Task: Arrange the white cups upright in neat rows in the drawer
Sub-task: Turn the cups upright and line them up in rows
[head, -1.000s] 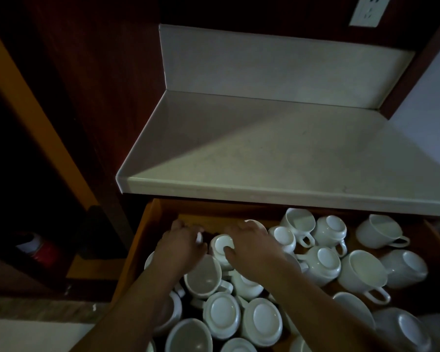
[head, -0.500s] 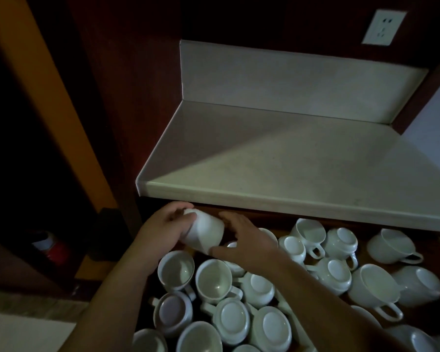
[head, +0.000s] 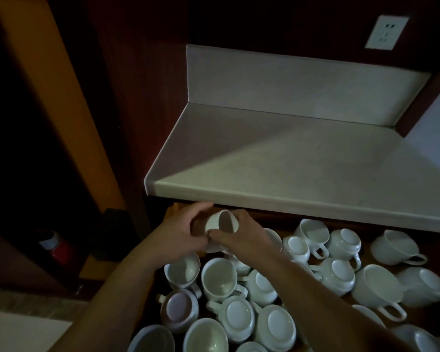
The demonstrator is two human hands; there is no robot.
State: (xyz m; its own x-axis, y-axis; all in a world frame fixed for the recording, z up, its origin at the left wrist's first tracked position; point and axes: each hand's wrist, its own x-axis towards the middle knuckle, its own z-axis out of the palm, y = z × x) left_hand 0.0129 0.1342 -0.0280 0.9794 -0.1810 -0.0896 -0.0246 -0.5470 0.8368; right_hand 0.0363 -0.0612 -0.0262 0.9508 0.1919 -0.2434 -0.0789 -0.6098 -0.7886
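A white cup [head: 217, 221] is held between both hands over the drawer's back left corner, tilted on its side with its mouth turned to the right. My left hand [head: 181, 232] grips its base side and my right hand [head: 236, 236] grips its rim side from below. The open wooden drawer [head: 173, 209] below is crowded with several white cups. Two near the left stand upright with open mouths, one [head: 184, 269] and another [head: 220, 279]. Others lie upside down, like one [head: 239, 317], or tipped on their sides at the right [head: 377, 288].
A pale countertop [head: 302, 174] overhangs the back of the drawer, close above my hands. A white wall socket [head: 386, 33] sits at the top right. Left of the drawer is a dark cabinet opening with a red-and-white object [head: 56, 248] on its floor.
Both hands picked a cup out of the back left cluster, lifted it and turned it; its mouth now faces right. The camera view shifted, so the drawer sits lower in frame.
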